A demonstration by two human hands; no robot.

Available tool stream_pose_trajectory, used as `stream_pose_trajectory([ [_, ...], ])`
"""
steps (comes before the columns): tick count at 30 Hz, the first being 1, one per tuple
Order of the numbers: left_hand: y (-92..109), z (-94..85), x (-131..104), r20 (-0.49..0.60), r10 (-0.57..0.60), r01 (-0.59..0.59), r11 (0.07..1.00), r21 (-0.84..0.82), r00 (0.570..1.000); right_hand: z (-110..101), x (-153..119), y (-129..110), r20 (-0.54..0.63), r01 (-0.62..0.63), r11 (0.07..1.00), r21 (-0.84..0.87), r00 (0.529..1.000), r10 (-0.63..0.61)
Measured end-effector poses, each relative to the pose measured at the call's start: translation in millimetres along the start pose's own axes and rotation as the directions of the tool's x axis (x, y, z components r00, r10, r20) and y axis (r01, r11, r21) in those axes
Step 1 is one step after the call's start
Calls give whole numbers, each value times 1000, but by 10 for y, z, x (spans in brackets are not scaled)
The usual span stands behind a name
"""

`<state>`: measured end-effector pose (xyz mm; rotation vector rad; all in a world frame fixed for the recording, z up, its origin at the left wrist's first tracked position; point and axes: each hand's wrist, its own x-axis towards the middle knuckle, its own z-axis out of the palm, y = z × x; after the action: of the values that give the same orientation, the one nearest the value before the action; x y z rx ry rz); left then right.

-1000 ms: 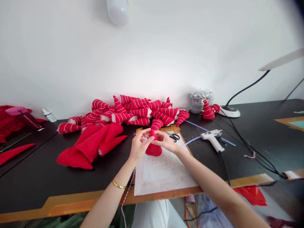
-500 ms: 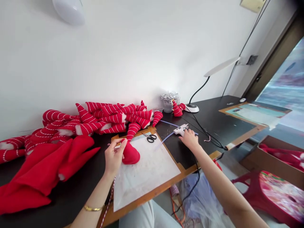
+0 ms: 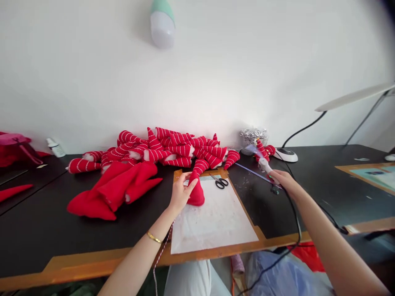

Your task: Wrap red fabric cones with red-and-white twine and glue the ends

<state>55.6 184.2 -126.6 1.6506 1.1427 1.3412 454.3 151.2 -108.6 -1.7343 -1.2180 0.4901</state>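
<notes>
My left hand [image 3: 181, 194] is closed on a small red felt cone [image 3: 196, 196] above the white sheet [image 3: 216, 230]. A red-and-white twisted cord [image 3: 161, 255] hangs below that hand, past the table edge. My right hand [image 3: 286, 183] grips a white glue gun [image 3: 265, 165], its nozzle hard to make out from this angle. A pale glue stick [image 3: 253, 171] lies on the black table near the gun. Black-handled scissors [image 3: 221, 183] rest at the top right of the sheet.
Striped red stuffed cones [image 3: 173, 150] are heaped along the wall, with plain red cloth pieces [image 3: 112, 191] in front. A lamp [image 3: 285, 154] and a tub of silver tinsel [image 3: 253, 135] stand behind the gun. Its black cable [image 3: 298, 230] hangs over the edge.
My right hand has picked up the glue gun from the table. My view has turned left. My left hand still has the red felt cone.
</notes>
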Motion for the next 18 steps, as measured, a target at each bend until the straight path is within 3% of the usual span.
stream_pose_trajectory([
  [2, -19, -6, 8, -36, 14, -14, 1000, -17, 999, 230, -99, -209, 133, -25, 909, 417, 991, -34],
  [3, -31, -12, 13, -56, 18, -20, 999, -27, 998, 393, -172, -331, 205, -41, 853, 521, 976, -78],
  [5, -57, -27, 28, -84, 9, -13, 998, -58, 996, 765, -349, -569, 300, -48, 809, 586, 940, -161],
  [8, -95, -47, 55, -98, -34, 23, 993, -112, 995, 1275, -635, -810, 291, 66, 797, 601, 910, -295],
  [10, -111, -51, 70, -108, -53, 39, 991, -130, 993, 1503, -801, -849, 294, 106, 800, 591, 895, -335],
  [13, -110, -36, 76, -107, -89, 68, 981, -179, 990, 1663, -979, -772, 368, 41, 818, 574, 880, -301],
  [18, -82, 12, 52, -25, -204, 189, 940, -285, 979, 1671, -1065, -621, 485, -46, 870, 491, 844, -229],
])
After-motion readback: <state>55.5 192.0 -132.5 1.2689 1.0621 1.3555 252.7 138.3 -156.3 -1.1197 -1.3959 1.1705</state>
